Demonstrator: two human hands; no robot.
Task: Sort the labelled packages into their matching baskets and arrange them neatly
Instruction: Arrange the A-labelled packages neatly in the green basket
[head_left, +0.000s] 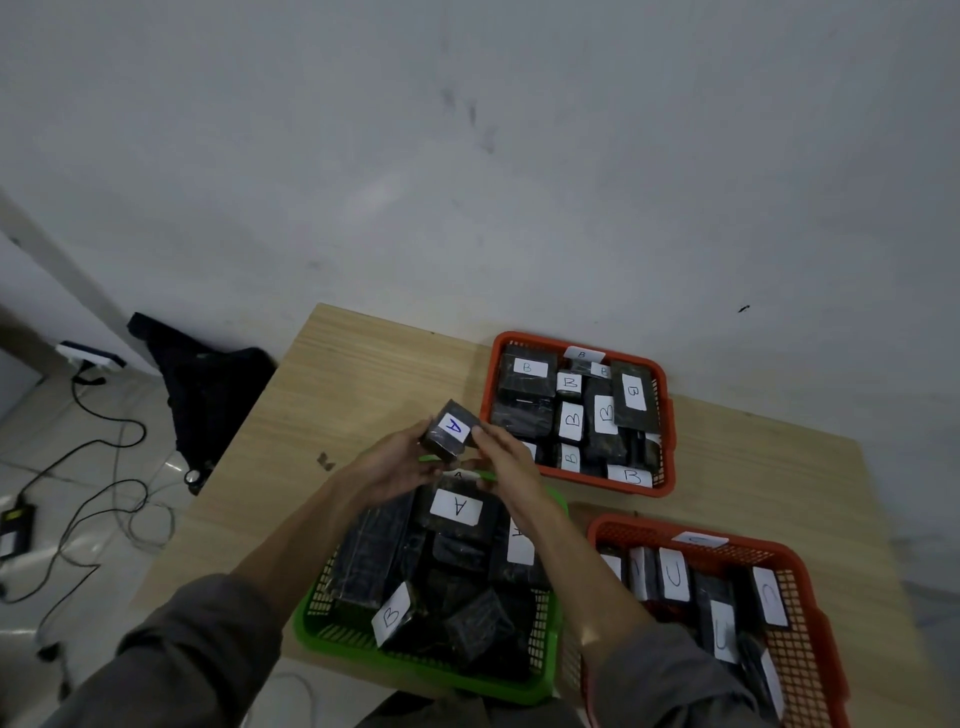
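A small black package (448, 431) with a white label "A" is held above the far rim of the green basket (415, 662), gripped between my left hand (402, 462) and my right hand (501, 460). The green basket holds several black packages, some labelled "A" (457, 506), and one labelled "B" (392, 616) near its front. A far orange basket (667, 415) is filled with "B" packages. A near-right orange basket (802, 587) holds "C" packages.
The baskets stand on a light wooden table (343, 395) against a white wall. On the floor at left lie a dark bag (208, 395), black cables (98, 509) and a power strip (91, 355).
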